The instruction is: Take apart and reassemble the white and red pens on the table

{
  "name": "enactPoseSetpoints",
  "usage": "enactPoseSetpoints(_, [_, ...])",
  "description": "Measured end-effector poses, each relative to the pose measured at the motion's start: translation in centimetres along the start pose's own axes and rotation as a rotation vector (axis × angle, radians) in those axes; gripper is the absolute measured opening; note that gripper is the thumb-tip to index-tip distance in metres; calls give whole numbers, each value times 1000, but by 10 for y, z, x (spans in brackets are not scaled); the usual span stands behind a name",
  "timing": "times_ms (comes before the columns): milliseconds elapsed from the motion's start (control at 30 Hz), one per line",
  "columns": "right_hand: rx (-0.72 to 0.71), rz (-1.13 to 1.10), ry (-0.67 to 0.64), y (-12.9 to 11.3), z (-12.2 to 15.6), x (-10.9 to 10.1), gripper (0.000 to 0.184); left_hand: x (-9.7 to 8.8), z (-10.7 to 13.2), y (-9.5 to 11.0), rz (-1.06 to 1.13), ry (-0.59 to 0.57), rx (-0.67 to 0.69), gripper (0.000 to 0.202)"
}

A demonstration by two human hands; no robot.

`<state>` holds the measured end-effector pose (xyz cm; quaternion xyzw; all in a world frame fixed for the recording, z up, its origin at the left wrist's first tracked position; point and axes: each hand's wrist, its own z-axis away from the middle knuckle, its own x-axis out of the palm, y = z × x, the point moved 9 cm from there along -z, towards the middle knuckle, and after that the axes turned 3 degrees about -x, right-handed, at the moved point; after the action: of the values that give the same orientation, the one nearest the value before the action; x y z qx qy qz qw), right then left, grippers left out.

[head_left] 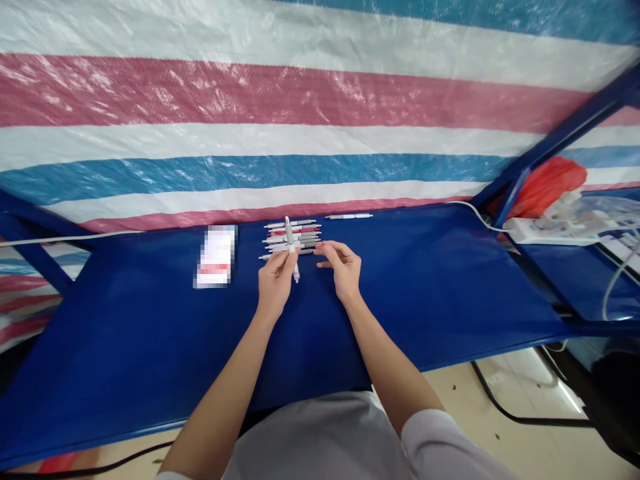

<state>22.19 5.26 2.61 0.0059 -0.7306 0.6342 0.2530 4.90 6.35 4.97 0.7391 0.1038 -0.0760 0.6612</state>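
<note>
A left hand pinches 1 pen above a row of pens, with the right hand parted close by.
The left hand [276, 280] has its thumb and fingers pressed together on a white-and-silver pen [289, 233], which is tilted, its silver end pointing away from the person. The right hand [346, 272] is just beside the row's right ends, its fingers loosely bent and a little apart. Behind the held pen, several pens [306, 238] lie roughly parallel on the blue bench [425, 287], 1 of them with red on it. Another pen [349, 216] lies apart, near the bench's far edge. Left of the row is a pale rectangular item [216, 257], blurred out. A striped sheet [300, 100] hangs behind, and a red bag [547, 183] sits at far right.
</note>
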Motion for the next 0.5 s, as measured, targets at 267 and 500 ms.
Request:
enactPoseSetpoints(267, [-206,484,-154,-16,15,13,27,7,4,-23,635,120,-280,29])
enactPoseSetpoints(500, [-253,504,-178,-13,17,15,25,4,12,-20,697,155,-317,24])
